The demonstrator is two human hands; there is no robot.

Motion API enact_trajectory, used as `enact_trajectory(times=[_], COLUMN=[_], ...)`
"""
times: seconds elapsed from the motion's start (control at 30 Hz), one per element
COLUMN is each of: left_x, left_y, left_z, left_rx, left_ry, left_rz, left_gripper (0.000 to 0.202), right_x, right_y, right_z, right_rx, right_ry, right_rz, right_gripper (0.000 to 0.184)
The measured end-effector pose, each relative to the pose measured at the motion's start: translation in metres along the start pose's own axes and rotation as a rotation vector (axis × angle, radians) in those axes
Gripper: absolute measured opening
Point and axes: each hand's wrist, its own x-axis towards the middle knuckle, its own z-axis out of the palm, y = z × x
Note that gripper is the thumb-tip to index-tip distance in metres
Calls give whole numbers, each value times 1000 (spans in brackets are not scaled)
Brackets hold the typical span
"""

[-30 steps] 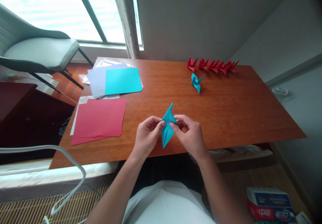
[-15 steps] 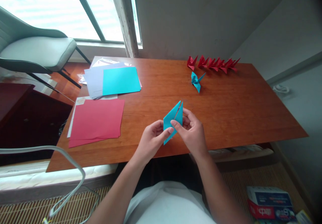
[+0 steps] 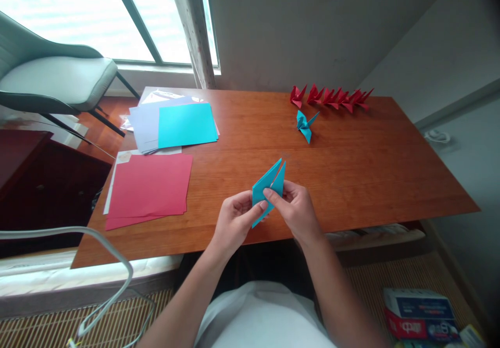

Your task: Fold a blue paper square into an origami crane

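Observation:
Over the near edge of the wooden table, both hands hold a folded blue paper (image 3: 266, 184), a diamond shape split down its upper half into two points. My left hand (image 3: 236, 217) pinches its lower left side, thumb on the front face. My right hand (image 3: 297, 207) grips the right side, its thumb pressed on the middle and its fingers behind, partly hidden. Beyond the hands stands a finished blue paper crane (image 3: 304, 125). Several red paper cranes (image 3: 330, 98) form a row along the far edge.
Red paper sheets (image 3: 150, 186) lie at the table's left. Behind them is a pile with blue sheets (image 3: 187, 125) on top of pale ones. A chair (image 3: 62, 79) stands by the window; a white cable (image 3: 105, 241) loops at lower left. Boxes (image 3: 422, 317) sit at lower right.
The gap between the paper's two upper points has widened. Both hands have shifted only slightly, keeping their hold on the paper.

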Motion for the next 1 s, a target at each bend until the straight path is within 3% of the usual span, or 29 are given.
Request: enact_trajectory(times=[0.1,0.27,0.53,0.67,0.8,1.0], left_x=[1,4,4,4,5,4], left_y=[2,7,-3,-2,0,-1], left_z=[0,-1,0,1,-1,-10], left_rx=[13,40,92,128,127,137], left_ry=[2,-100,-22,49,30,47], left_rz=[32,21,60,66,42,53], left_gripper=[30,34,35,36,35,31], right_x=[-1,-1,-2,-2,1,6], right_y=[0,-4,-4,1,5,6], right_z=[-1,-7,-5,-1,-1,-14], right_rx=[-21,-106,-16,-18,24,-61], right_ry=[-22,-55,2,116,234,144], right_rz=[1,-22,-19,-56,-99,-66], right_gripper=[20,16,17,20,26,29])
